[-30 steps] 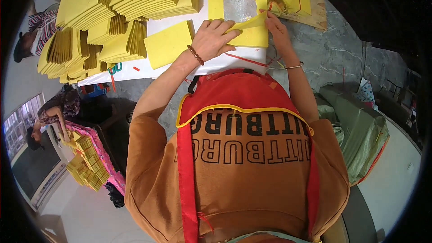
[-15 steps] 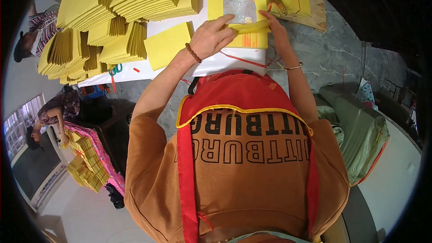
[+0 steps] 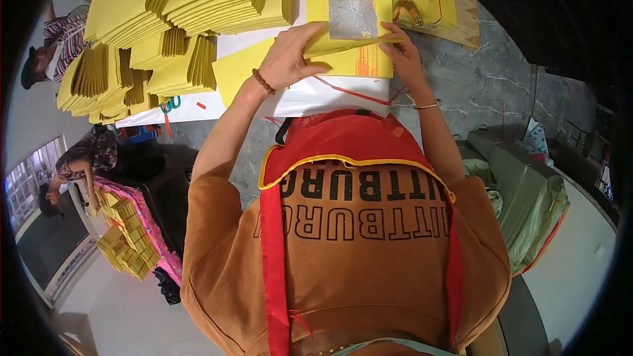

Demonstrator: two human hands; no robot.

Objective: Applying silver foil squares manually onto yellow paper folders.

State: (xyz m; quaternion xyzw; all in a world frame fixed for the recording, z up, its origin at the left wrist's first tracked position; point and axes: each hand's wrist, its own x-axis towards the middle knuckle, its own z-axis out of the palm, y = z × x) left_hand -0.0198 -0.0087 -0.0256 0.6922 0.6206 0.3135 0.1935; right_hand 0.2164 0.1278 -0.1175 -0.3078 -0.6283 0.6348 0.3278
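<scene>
I'm mid-fold: my left hand (image 3: 290, 59) pinches the near edge of the square yellow paper sheet with a silver foil patch (image 3: 349, 10), lifted off the white table (image 3: 310, 95), while my right hand (image 3: 402, 53) fingertips press its right corner (thumb hidden). Next, I judge, comes a firm crease.

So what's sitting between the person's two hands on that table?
In the head view, between the left hand and right hand lies a yellow paper sheet with a silver foil square, its near edge lifted.
</scene>
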